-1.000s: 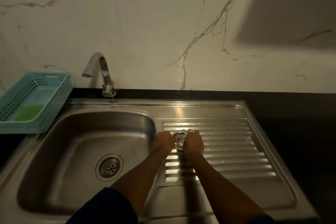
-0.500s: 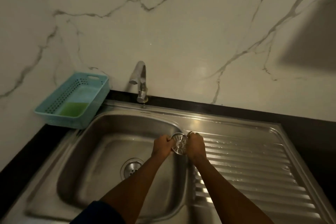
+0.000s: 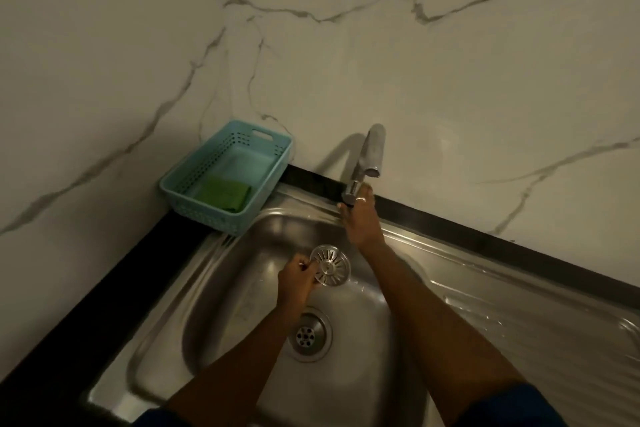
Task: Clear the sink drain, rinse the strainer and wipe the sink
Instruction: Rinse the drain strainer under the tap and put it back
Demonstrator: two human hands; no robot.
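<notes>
My left hand [image 3: 296, 279] holds the round metal strainer [image 3: 330, 265] by its edge above the steel sink bowl [image 3: 221, 322], under the tap spout. The open drain [image 3: 306, 334] lies in the bowl just below that hand. My right hand [image 3: 362, 222] is stretched out to the base of the chrome tap [image 3: 370, 152], fingers touching its lever area. No water runs from the spout.
A teal plastic basket [image 3: 221, 204] with a green cloth [image 3: 225, 194] inside stands on the black counter left of the tap. The ribbed drainboard [image 3: 536, 315] extends to the right. A marble wall rises behind.
The right hand let go of the strainer and reached up to the tap. The left hand carried the strainer from the drainboard side to over the bowl. The view swung left.
</notes>
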